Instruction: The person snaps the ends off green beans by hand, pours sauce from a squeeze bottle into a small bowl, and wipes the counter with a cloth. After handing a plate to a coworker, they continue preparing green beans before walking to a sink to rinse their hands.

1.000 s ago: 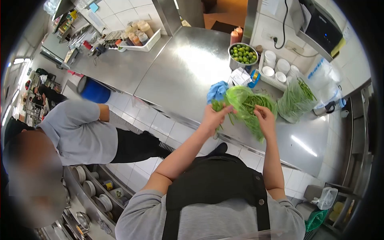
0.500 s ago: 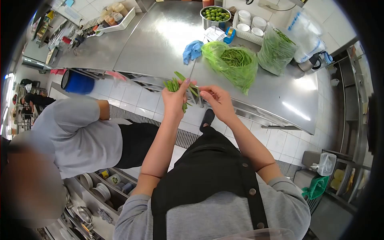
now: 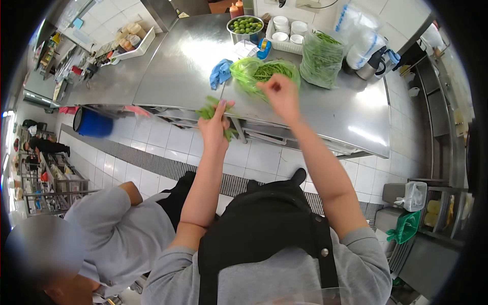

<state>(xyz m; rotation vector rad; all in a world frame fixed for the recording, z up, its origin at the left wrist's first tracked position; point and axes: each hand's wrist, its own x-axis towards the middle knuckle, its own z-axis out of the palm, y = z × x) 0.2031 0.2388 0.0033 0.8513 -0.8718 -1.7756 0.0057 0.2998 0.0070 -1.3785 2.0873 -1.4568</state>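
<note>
the left hand (image 3: 216, 129) is closed around a bunch of green beans (image 3: 207, 112), fingers wrapped tight. it holds them in the air just off the near edge of the steel counter (image 3: 188, 66), with the bean ends sticking out above and below the fist. the right hand (image 3: 279, 94) is raised over the counter's near edge, right at the mouth of the green plastic bag (image 3: 246, 76). it is blurred, so i cannot tell whether its fingers are pinching anything or are loose. the bag lies open on the counter near that edge, with more green beans showing inside.

a blue cloth (image 3: 219, 73) lies crumpled on the counter, touching the bag's left side. a metal bowl of limes (image 3: 245, 25) stands toward the back of the counter. white cups (image 3: 287, 35) sit just beside it at the counter's back right. a clear bag (image 3: 320, 51) stuffed with green beans stands upright on the counter, farther right. a blue bin (image 3: 91, 122) stands on the floor below the counter's left end. a co-worker (image 3: 127, 234) in a grey shirt bends low, well apart from the counter.
</note>
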